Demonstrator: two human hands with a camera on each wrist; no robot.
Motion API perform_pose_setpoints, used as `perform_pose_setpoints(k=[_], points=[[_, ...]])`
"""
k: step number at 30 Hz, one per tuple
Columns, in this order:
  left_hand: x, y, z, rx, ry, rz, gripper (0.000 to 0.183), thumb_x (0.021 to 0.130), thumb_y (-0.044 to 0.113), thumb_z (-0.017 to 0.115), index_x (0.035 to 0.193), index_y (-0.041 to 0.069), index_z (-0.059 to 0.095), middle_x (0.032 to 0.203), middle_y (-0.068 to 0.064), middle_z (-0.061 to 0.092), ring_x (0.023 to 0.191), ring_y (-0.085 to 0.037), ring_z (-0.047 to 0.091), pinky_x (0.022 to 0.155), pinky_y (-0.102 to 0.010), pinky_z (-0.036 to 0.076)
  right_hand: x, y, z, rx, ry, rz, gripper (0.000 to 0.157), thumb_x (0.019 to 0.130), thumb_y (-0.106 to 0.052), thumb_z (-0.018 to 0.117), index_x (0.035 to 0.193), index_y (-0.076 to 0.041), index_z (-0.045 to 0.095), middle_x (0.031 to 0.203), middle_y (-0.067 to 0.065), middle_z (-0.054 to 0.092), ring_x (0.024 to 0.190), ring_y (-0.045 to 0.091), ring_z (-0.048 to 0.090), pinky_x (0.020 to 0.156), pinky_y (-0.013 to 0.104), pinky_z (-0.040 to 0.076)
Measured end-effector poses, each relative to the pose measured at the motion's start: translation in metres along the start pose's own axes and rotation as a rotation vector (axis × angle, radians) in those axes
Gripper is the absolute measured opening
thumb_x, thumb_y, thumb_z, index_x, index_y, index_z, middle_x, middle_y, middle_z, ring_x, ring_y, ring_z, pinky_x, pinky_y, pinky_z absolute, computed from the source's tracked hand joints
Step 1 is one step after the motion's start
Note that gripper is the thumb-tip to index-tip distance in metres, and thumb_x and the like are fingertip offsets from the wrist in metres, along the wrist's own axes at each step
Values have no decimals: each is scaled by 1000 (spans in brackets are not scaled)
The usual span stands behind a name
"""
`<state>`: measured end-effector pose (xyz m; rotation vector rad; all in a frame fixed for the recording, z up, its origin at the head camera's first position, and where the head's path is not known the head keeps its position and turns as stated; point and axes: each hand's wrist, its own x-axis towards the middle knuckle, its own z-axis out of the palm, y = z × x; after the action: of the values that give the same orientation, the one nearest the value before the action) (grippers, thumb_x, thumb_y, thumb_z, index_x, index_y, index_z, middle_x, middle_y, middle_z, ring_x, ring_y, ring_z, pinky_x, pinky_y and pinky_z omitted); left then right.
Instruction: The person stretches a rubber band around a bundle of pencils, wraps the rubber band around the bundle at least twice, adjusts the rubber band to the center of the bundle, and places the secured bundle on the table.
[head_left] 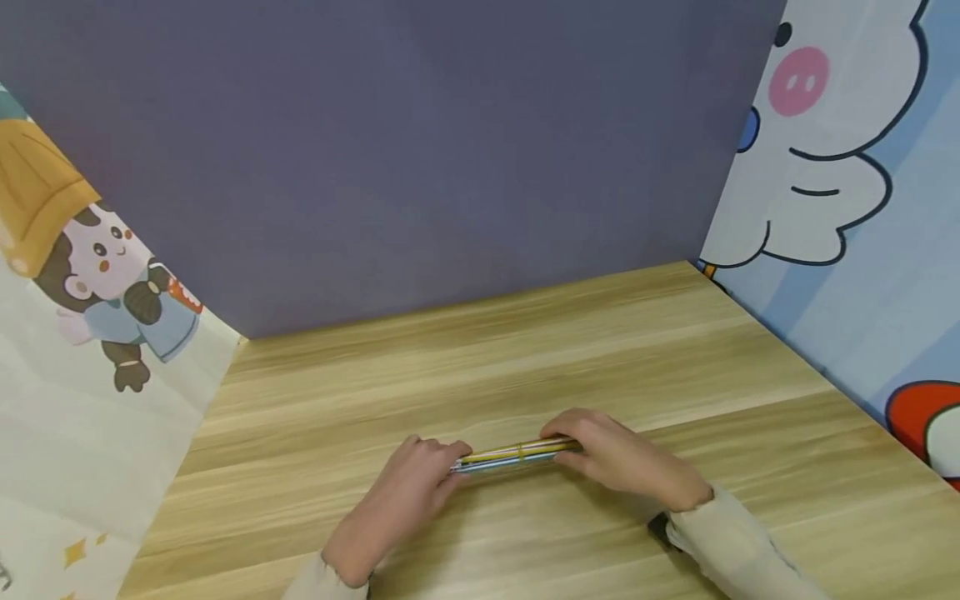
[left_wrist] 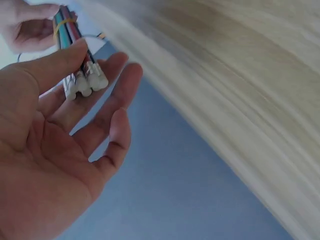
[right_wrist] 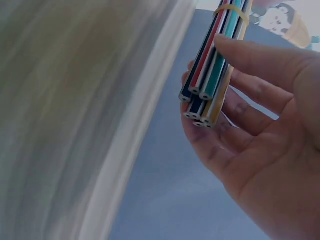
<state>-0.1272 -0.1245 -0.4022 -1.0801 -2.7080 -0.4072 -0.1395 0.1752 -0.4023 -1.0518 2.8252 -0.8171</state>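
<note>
A bundle of pencils (head_left: 501, 456) in several colours is held level above the table, stretched between both hands. A yellow rubber band (head_left: 521, 451) wraps its middle. My left hand (head_left: 411, 483) pinches one end between thumb and fingers; white erasers (left_wrist: 89, 84) stick out there in the left wrist view. The other end is gripped by my right hand (head_left: 618, 454), thumb on top of the pencils in the right wrist view. Flat, unsharpened pencil ends (right_wrist: 200, 97) show there, with red, green, dark and yellow barrels.
The wood-grain table (head_left: 360, 392) lies under both hands. A grey-purple panel (head_left: 450, 167) stands at its back. Cartoon-printed walls rise on the left (head_left: 60, 433) and right (head_left: 847, 317). A small dark object (head_left: 662, 530) shows by the right sleeve.
</note>
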Motion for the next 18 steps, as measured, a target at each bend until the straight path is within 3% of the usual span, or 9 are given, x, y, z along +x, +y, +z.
perform_pose_setpoints(k=[4, 7, 13, 18], points=[[3, -2, 8, 95, -11, 1, 21, 86, 24, 78, 101, 12, 69, 83, 4, 73, 66, -9, 56, 60, -24, 40, -1, 7, 3, 4, 0, 7, 27, 89, -8, 75, 115, -8, 69, 112, 1, 69, 101, 16, 65, 82, 31, 57], [1, -4, 13, 120, -19, -33, 24, 83, 25, 81, 100, 11, 68, 83, 2, 71, 69, -11, 56, 62, -26, 46, -4, 11, 5, -19, 9, 16, 27, 88, -3, 74, 114, -7, 69, 111, 2, 69, 100, 17, 65, 80, 31, 57], [-9, -8, 14, 106, -32, -70, 47, 80, 31, 84, 117, 9, 66, 101, -7, 69, 85, -20, 63, 70, -35, 55, -12, 11, 2, -87, 13, 67, 36, 88, -1, 73, 123, -2, 64, 121, 10, 65, 110, 28, 62, 87, 40, 57], [-15, -8, 11, 81, -24, -64, 50, 82, 30, 83, 122, 7, 63, 107, -11, 68, 91, -25, 64, 74, -39, 56, -20, 9, -4, -119, -37, 113, 44, 90, -9, 73, 132, -4, 59, 132, 15, 58, 121, 34, 55, 96, 50, 51]])
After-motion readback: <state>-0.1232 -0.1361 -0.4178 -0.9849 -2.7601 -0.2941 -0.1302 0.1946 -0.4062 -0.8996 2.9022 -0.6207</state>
